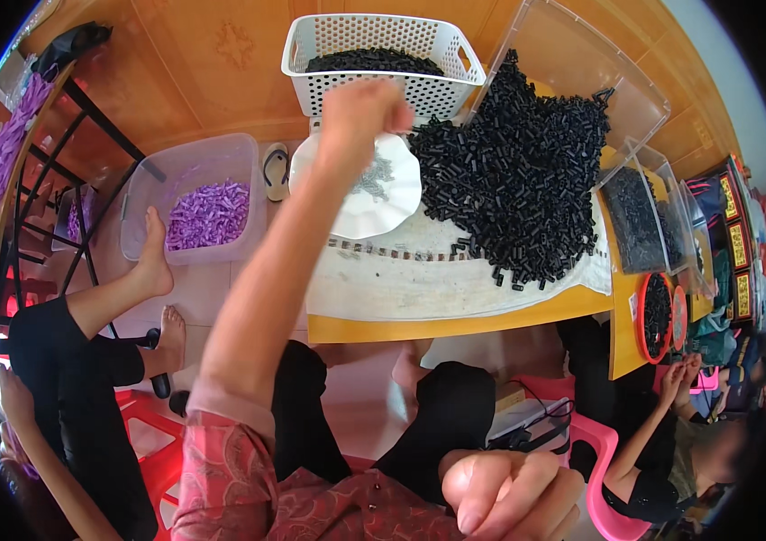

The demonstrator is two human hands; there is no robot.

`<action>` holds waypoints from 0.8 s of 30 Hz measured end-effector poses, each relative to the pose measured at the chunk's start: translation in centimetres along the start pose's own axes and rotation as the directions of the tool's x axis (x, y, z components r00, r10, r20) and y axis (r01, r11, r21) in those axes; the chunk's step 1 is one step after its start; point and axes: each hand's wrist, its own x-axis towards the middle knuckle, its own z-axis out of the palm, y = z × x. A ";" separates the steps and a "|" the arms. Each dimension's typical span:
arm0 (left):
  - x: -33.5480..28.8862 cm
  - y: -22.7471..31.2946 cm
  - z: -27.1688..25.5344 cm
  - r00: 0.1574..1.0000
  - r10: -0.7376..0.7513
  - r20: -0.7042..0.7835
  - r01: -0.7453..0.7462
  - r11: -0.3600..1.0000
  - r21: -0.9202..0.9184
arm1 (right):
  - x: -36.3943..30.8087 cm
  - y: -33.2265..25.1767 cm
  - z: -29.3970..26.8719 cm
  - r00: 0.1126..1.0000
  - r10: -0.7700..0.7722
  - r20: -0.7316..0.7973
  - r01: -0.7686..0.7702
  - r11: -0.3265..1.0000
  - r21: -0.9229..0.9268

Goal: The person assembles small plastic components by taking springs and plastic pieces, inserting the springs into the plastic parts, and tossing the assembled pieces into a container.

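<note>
My left arm stretches forward over the table, and my left hand (365, 108) is in front of the white perforated basket (383, 90). Its fingers are mostly hidden and slightly blurred. Small black cylindrical pieces (369, 61) lie inside that basket. Below the hand, a white scalloped plate (374, 216) bears small greyish metal-looking parts (372, 178), partly covered by my forearm. Close to my body, my right hand (514, 496) is closed with fingers curled; whatever they hold is hidden. A large heap of black cylindrical pieces (518, 171) spreads to the right of the plate.
A white cloth (401, 288) covers the yellow table. A clear bin (243, 203) of purple pieces stands on the floor at left. Clear containers (635, 216) and a red tray (655, 316) hold black pieces at right. People sit on both sides, one near a pink chair (595, 451).
</note>
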 end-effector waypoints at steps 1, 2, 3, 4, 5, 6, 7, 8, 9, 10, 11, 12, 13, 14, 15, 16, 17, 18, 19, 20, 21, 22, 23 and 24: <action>2.4 1.2 -0.5 0.998 0.056 -0.026 -0.058 0.993 -0.099 | 0.0 -0.6 0.5 0.997 0.064 -0.050 -0.064 0.998 -0.003; 3.7 1.9 -1.0 0.992 0.111 -0.059 -0.120 0.974 -0.194 | 0.0 -0.7 0.9 0.996 0.071 -0.050 -0.070 0.997 0.010; 3.7 2.2 -1.0 0.992 0.107 -0.060 -0.117 0.974 -0.194 | 0.0 -0.5 0.9 0.996 0.046 -0.083 -0.044 0.999 0.020; 3.5 2.6 -1.3 0.988 0.112 -0.109 -0.127 0.981 -0.143 | 0.0 -0.4 0.8 0.993 0.023 -0.114 -0.019 0.999 0.034; 3.1 3.1 -1.7 0.979 0.120 -0.162 -0.136 0.987 -0.090 | -0.9 -0.4 0.2 0.994 0.051 -0.097 -0.040 0.993 0.114; 1.8 3.0 -1.4 0.981 0.114 -0.158 -0.130 0.987 -0.097 | -0.9 -0.4 0.2 0.994 0.053 -0.099 -0.042 0.994 0.105; -0.6 2.6 -0.7 0.977 0.134 -0.164 -0.139 0.990 -0.023 | -0.8 -0.6 0.2 0.990 0.084 -0.113 -0.079 0.996 0.053; -2.9 2.2 0.4 0.975 0.155 -0.159 -0.151 0.988 0.040 | -0.6 -0.9 0.2 0.986 0.107 -0.127 -0.110 0.994 -0.012; -5.1 1.7 1.2 0.975 0.146 -0.167 -0.143 0.989 0.027 | 0.6 -0.8 -0.9 0.992 0.118 0.054 -0.119 0.993 0.011; -7.4 1.4 1.7 0.974 0.138 -0.181 -0.135 0.990 0.026 | 0.7 -0.7 -0.9 0.992 0.115 0.052 -0.116 0.993 -0.001; -9.3 0.7 2.2 0.968 0.125 -0.220 -0.121 0.992 0.032 | 0.6 -0.5 -0.8 0.997 0.076 0.034 -0.076 0.997 -0.009; -10.9 0.1 2.1 0.957 0.117 -0.267 -0.110 0.993 0.041 | 0.6 -0.2 -0.5 0.999 0.039 0.023 -0.039 0.999 -0.007; -12.3 -0.7 2.3 0.959 0.118 -0.258 -0.115 0.993 0.024 | 0.9 -0.3 -1.1 0.991 0.060 0.116 -0.067 0.996 0.062; -13.9 -2.7 0.6 0.936 0.101 -0.338 -0.096 0.995 0.029 | 0.1 1.3 -2.3 0.991 0.086 0.100 -0.097 0.988 0.121; -14.6 -3.6 0.2 0.922 0.081 -0.379 -0.097 0.995 -0.023 | 0.0 1.8 -2.4 0.987 0.082 0.135 -0.104 0.982 0.160; -15.0 -4.1 0.1 0.924 0.081 -0.375 -0.102 0.994 -0.038 | 0.0 1.9 -2.1 0.982 0.072 0.175 -0.105 0.976 0.189; -15.2 -4.4 -0.1 0.918 0.093 -0.385 -0.127 0.990 -0.064 | -0.4 1.9 -1.6 0.989 0.060 0.138 -0.082 0.984 0.160; -15.3 -4.6 -0.3 0.912 0.103 -0.397 -0.149 0.985 -0.087 | -0.5 1.9 -2.5 0.988 0.059 0.144 -0.081 0.985 0.149; -15.4 -4.5 -0.5 0.913 0.101 -0.395 -0.151 0.984 -0.097 | -0.5 1.8 -4.4 0.915 0.084 0.395 -0.103 0.994 0.028; -15.4 -4.4 -0.7 0.912 0.101 -0.398 -0.155 0.982 -0.105 | -0.3 1.8 -5.4 0.778 0.133 0.614 -0.095 0.991 -0.095; -15.4 -4.5 -0.6 0.914 0.096 -0.395 -0.153 0.981 -0.116 | 1.0 3.9 -2.0 0.871 0.162 0.464 -0.067 0.974 -0.215; -15.5 -4.8 -0.4 0.917 0.086 -0.388 -0.146 0.981 -0.126 | -0.5 5.3 -1.9 0.974 0.003 0.227 0.090 0.913 -0.397; -15.5 -4.6 -0.2 0.928 0.072 -0.365 -0.134 0.980 -0.148 | 0.2 5.6 -3.3 0.953 0.063 0.297 0.148 0.758 -0.635; -15.7 -4.6 -0.7 0.932 0.062 -0.358 -0.121 0.982 -0.145 | 1.2 6.3 -5.1 0.930 0.141 0.340 0.207 0.563 -0.800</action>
